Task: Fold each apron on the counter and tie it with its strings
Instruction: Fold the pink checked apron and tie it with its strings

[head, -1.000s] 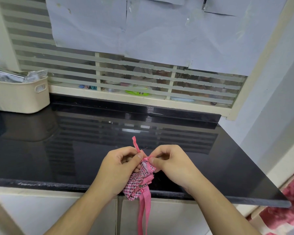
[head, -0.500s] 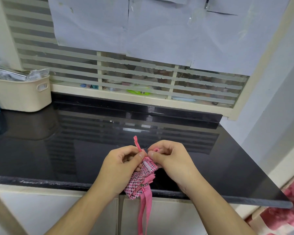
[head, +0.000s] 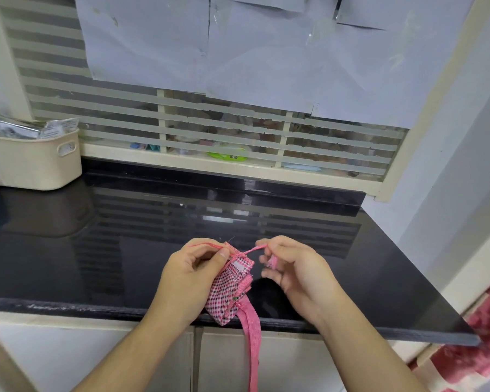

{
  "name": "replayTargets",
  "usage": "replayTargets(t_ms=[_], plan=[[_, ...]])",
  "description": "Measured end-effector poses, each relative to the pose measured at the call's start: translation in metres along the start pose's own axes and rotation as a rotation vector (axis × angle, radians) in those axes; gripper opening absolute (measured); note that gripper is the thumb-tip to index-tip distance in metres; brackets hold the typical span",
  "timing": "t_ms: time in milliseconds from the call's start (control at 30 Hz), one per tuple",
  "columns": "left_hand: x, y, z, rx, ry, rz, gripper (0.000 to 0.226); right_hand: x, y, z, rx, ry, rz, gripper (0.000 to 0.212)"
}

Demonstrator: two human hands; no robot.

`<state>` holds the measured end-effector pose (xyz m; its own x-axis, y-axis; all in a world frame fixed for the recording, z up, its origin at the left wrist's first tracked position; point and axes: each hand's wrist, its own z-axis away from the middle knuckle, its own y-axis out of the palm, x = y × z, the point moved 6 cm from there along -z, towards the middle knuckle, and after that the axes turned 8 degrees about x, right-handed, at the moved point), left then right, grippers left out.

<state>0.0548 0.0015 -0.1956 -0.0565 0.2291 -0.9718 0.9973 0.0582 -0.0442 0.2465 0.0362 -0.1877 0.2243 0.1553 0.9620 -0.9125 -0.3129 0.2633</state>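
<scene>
As hands part, left hand and right hand each pinch string, cinching knot on folded apron.

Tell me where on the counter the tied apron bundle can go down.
Bare black counter runs from the cream basket at far left to the right wall. Only the front edge is crowded: both hands, left and right, grip the apron bundle there.
</scene>
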Motion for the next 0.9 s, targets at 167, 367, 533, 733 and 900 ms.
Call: replayTargets(t_ms=[167,367,533,733,900], plan=[[0.005,-0.004,-0.002,-0.057,-0.024,0.071,0.02,-0.027,0.012,-0.015,-0.014,0.122,-0.412,0.022],[0.013,-0.008,-0.005,-0.117,-0.067,0.229,0.018,-0.025,-0.01,-0.013,-0.253,0.126,-0.525,0.028],[0.023,-0.014,-0.01,-0.201,-0.184,0.53,0.022,-0.023,-0.031,-0.006,-0.383,0.022,-0.598,0.034],[0.011,-0.009,-0.008,-0.069,-0.182,0.653,0.023,-0.019,-0.015,-0.003,-0.271,-0.075,-0.661,0.028],[0.006,-0.008,-0.005,-0.056,-0.185,0.596,0.026,-0.014,-0.001,-0.004,-0.155,-0.133,-0.727,0.034]])
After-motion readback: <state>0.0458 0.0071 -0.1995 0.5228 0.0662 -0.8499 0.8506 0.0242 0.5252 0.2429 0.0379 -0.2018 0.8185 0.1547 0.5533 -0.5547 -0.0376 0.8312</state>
